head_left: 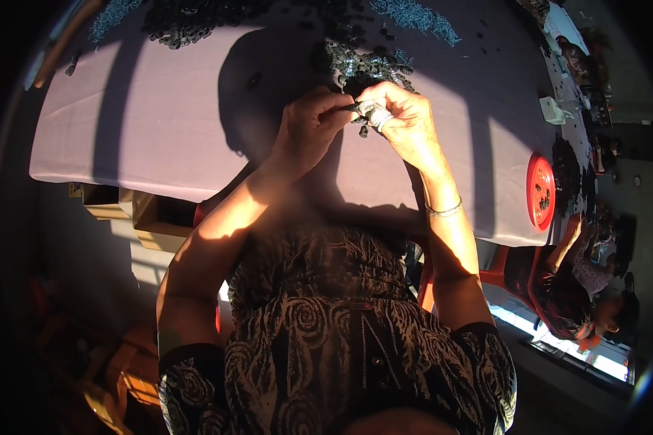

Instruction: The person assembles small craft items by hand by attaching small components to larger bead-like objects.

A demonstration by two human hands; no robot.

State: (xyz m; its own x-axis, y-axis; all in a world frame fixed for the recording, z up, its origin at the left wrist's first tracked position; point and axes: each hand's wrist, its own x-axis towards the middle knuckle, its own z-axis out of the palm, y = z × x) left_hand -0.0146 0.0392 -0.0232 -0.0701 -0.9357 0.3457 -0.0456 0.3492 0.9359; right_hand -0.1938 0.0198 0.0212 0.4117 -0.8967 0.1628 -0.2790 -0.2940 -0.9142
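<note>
My left hand [308, 125] and my right hand [403, 119] meet above a table covered with a pale cloth [159, 138]. Between the fingertips of both hands sits a small metal part [366, 110], grey and shiny; its exact shape is too small to tell. My left fingers pinch its dark left end, my right fingers wrap its shiny right end. Just beyond the hands lies a heap of small dark and silvery parts [366, 65]. A thin bracelet [444, 211] circles my right wrist.
More piles of small parts [189, 25] lie along the far edge, with bluish ones [417, 16] at the back right. A red round tray [540, 192] rests on the table's right end. Another person [580, 290] sits at lower right. Cardboard boxes [116, 206] stand under the table at left.
</note>
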